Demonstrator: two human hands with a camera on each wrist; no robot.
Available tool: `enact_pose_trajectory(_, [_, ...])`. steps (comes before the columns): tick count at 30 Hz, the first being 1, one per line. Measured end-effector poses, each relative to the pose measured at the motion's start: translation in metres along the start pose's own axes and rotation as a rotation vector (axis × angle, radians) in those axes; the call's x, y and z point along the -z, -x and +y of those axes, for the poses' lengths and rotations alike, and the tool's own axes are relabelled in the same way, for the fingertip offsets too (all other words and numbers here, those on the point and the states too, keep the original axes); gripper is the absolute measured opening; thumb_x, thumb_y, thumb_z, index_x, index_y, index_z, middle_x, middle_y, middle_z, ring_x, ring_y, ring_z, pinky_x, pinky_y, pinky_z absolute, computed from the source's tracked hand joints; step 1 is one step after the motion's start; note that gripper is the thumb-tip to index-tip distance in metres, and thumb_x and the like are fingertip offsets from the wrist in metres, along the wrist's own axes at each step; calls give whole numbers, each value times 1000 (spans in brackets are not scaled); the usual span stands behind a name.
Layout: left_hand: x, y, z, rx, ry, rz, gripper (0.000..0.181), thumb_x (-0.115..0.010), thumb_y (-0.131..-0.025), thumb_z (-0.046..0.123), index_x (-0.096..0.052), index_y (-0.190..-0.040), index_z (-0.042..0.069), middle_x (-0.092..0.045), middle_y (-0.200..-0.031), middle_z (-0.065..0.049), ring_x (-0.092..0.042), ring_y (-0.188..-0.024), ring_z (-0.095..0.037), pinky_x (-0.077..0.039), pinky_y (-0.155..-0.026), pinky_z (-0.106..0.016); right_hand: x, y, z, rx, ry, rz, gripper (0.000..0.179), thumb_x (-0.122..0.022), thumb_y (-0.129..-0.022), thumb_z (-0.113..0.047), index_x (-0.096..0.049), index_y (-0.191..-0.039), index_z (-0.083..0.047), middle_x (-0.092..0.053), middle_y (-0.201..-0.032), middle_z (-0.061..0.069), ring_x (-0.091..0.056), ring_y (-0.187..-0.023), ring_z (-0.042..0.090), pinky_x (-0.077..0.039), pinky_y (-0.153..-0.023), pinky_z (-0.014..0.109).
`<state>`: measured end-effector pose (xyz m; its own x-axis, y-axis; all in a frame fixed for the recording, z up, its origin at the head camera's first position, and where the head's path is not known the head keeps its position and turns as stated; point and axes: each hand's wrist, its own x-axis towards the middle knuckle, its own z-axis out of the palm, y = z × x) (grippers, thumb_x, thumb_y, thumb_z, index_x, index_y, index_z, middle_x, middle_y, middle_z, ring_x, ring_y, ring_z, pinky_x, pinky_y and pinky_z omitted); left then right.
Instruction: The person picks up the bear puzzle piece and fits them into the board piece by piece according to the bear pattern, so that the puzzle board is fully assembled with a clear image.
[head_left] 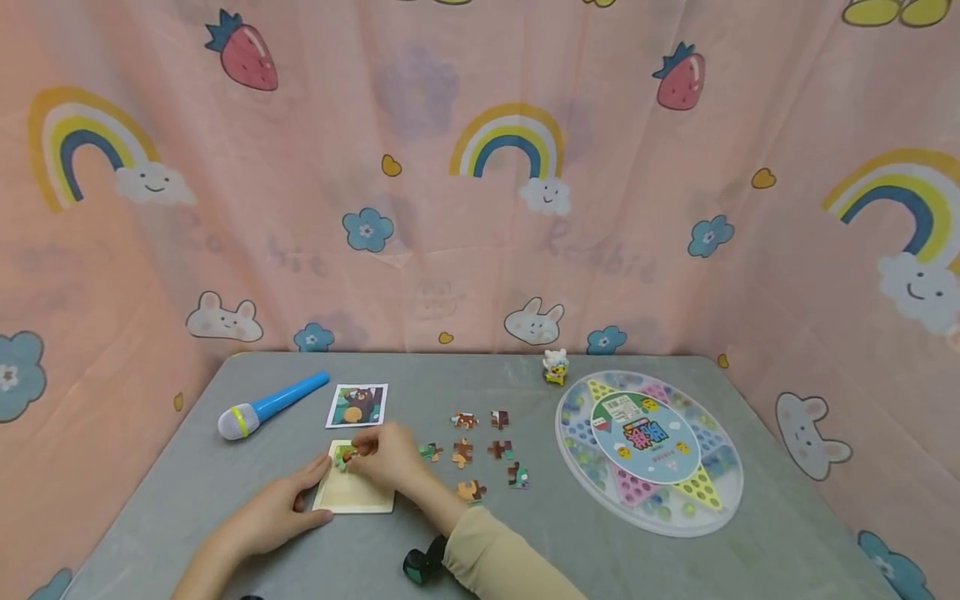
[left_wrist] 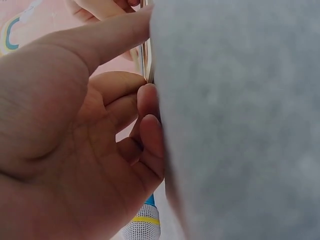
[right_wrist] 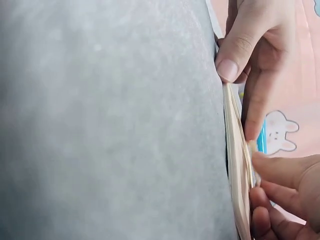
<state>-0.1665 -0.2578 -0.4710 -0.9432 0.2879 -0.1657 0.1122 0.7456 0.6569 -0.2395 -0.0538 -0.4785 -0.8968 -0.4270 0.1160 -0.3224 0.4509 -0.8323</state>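
A pale wooden puzzle tray [head_left: 360,493] lies on the grey table. My left hand [head_left: 277,510] grips its left side, thumb at the near corner and fingers by the upper left edge. Over the tray's upper left, my right hand [head_left: 392,457] pinches a small green puzzle piece [head_left: 343,454], partly hidden by the fingers. In the right wrist view the tray [right_wrist: 235,155] shows edge-on, with the right thumb and fingers close against its face. Several loose jigsaw pieces [head_left: 462,452] lie to the right of the tray. Just behind it is a picture card with a bear [head_left: 358,406].
A blue toy microphone [head_left: 288,397] lies at the back left. On the right sits a round checkers board with a clear cover [head_left: 645,433]. A small white figurine [head_left: 556,367] stands at the back edge. A black object [head_left: 424,562] lies by the right sleeve.
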Motion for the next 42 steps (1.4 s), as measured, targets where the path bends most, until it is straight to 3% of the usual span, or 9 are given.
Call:
enact_pose_trajectory(4, [-2, -2, 5, 5, -94, 21, 86, -83, -93, 34, -44, -158, -5, -39, -165, -28, -65, -97, -28, -54, -86, -38, -5, 0, 3, 6, 99, 15, 24, -89, -87, -12, -83, -108, -2, -71, -82, -3, -50, -70, -3, -45, -61, 15])
enact_pose_trajectory(8, [-7, -3, 12, -22, -263, 66, 84, -87, -88, 37, -52, -154, -3, -48, -160, -25, -51, -136, -52, -46, -107, -67, -8, 3, 6, 2, 140, 38, 23, -89, -87, -13, -84, -108, -4, -69, -78, -6, -49, -68, -3, -43, -58, 15])
enact_pose_trajectory(11, [-8, -4, 15, -76, -311, 69, 80, -89, -86, 33, -57, -152, 2, -50, -160, -20, -49, -139, -50, -46, -108, -67, -9, 6, 6, 1, 145, 53, 23, -88, -87, -12, -84, -108, -4, -67, -75, -6, -47, -65, -3, -41, -56, 15])
enact_pose_trajectory(16, [-2, -10, 17, -127, -253, -11, 75, -90, -86, 27, -59, -150, 3, -53, -158, -19, -48, -141, -50, -42, -111, -69, -7, 7, 5, 2, 163, 56, 23, -88, -87, -13, -84, -108, -4, -64, -73, -6, -45, -63, -2, -39, -56, 16])
enact_pose_trajectory(23, [7, -18, 21, -58, -240, -71, 78, -92, -84, 28, -59, -151, 5, -54, -157, -18, -48, -141, -50, -41, -111, -70, -7, 5, 4, 9, 227, 41, 24, -89, -88, -17, -84, -110, -8, -60, -72, -9, -45, -64, 0, -38, -59, 17])
enact_pose_trajectory(28, [10, -17, 22, -20, -254, -70, 79, -92, -83, 30, -60, -150, 5, -55, -155, -21, -48, -141, -50, -42, -111, -70, -4, 4, -4, 8, 384, -56, 44, -91, -86, -26, -79, -125, -11, -55, -75, -9, -44, -65, 3, -36, -60, 18])
enact_pose_trajectory(31, [11, -15, 21, -7, -256, -61, 79, -93, -82, 30, -61, -150, 6, -56, -154, -22, -49, -141, -50, -42, -110, -70, 2, 6, -11, -10, 397, -104, 56, -92, -85, -26, -73, -135, -10, -57, -81, -7, -46, -68, 4, -39, -61, 19])
enact_pose_trajectory(37, [13, -16, 21, 24, -265, -49, 80, -93, -82, 30, -60, -151, 7, -55, -154, -24, -49, -139, -53, -42, -108, -72, 38, 15, -12, -15, 372, -119, 60, -89, -88, -23, -67, -141, -8, -70, -107, 6, -62, -88, 13, -52, -74, 25])
enact_pose_trajectory(42, [13, -20, 23, 27, -282, -46, 80, -91, -84, 32, -58, -153, 8, -54, -153, -26, -49, -139, -52, -43, -108, -71, 82, 20, 4, 3, 339, -47, 57, -85, -92, -22, -64, -144, -8, -70, -124, 12, -66, -109, 26, -57, -86, 39])
